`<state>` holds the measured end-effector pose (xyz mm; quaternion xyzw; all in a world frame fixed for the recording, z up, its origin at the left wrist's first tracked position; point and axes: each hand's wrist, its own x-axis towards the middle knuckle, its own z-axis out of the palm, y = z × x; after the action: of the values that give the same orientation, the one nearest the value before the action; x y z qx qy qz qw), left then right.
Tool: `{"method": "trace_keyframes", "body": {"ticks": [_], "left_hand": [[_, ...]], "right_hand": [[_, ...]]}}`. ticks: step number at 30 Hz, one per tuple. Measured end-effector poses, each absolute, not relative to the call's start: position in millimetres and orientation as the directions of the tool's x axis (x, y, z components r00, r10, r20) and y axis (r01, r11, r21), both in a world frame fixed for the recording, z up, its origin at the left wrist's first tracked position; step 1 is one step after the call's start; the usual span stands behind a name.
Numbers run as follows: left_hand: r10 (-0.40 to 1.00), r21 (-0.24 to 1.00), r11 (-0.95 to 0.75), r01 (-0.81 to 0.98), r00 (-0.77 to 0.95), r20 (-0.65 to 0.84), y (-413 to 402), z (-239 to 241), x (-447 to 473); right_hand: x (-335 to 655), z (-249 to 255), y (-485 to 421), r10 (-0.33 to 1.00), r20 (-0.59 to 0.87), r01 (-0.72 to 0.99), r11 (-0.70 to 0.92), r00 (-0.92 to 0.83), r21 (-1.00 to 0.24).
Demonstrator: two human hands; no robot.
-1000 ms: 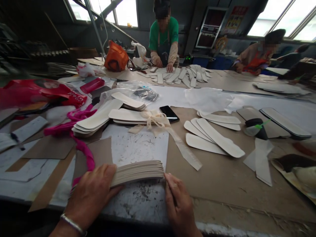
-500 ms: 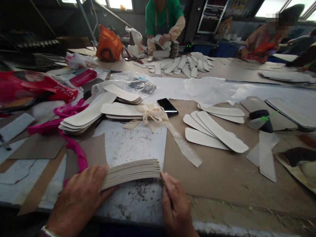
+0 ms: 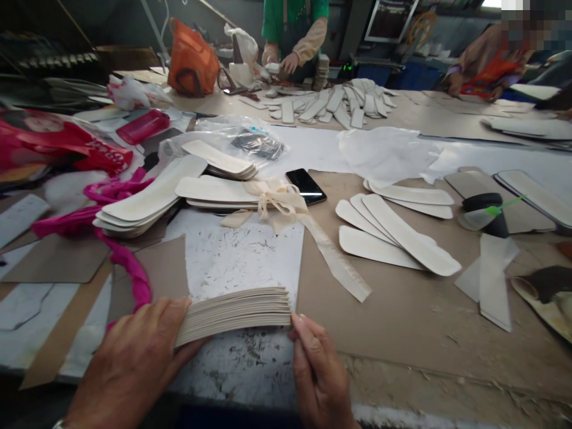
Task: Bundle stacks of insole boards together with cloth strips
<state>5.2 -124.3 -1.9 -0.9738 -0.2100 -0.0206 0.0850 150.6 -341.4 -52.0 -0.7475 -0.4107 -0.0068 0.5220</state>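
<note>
A thick stack of slightly curved, pale board strips (image 3: 236, 311) stands edge-up above the worn white tabletop near the front. My left hand (image 3: 134, 357) is wrapped around its left end, fingers on top and thumb below. At the right end, my right hand (image 3: 318, 366) has its fingers closed together, with the fingertips on the strips' lower corner. Just beyond the stack lies a bundle of white strips (image 3: 214, 189) with a cream fabric ribbon (image 3: 286, 205) on it. Another pile of white strips (image 3: 152, 199) sits to its left.
Several loose white strips (image 3: 402, 232) are fanned out on brown board at the right. A black phone (image 3: 306, 186) lies behind the ribbon. Pink cloth (image 3: 129, 268) trails along the left. Across the table, a person in green (image 3: 295, 36) handles pieces behind a heap of strips (image 3: 330, 101).
The view has tilted down slightly. Both my hands keep their hold on the stack, almost unmoved. Across the table, the person in green has lowered the pieces in their hands.
</note>
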Motion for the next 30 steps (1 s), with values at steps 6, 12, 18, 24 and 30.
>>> {"method": "trace_keyframes", "body": {"ticks": [6,12,18,24,30], "left_hand": [[0.405,-0.174,-0.890,0.422,0.905,0.128,-124.5,-4.0,4.6],[0.376,-0.196,-0.896,0.400,0.915,0.148,-124.3,-2.1,5.2],[0.373,-0.196,-0.896,0.399,0.914,0.159,-125.0,1.1,7.4],[0.378,-0.190,-0.898,0.397,0.917,0.129,-126.3,4.7,8.6],[0.381,-0.223,-0.888,0.402,0.915,0.132,-126.4,3.1,8.2]], "right_hand": [[149.9,-46.9,-339.5,0.609,0.422,0.594,-0.102,0.671,-0.798],[149.4,-43.7,-338.8,0.609,0.385,0.549,-0.101,0.694,-0.830],[150.5,-41.3,-337.7,0.616,0.354,0.529,-0.122,0.704,-0.840],[150.6,-36.3,-332.6,0.600,0.357,0.514,-0.105,0.715,-0.852],[143.9,-39.5,-331.3,0.582,0.414,0.547,-0.063,0.699,-0.835]]}}
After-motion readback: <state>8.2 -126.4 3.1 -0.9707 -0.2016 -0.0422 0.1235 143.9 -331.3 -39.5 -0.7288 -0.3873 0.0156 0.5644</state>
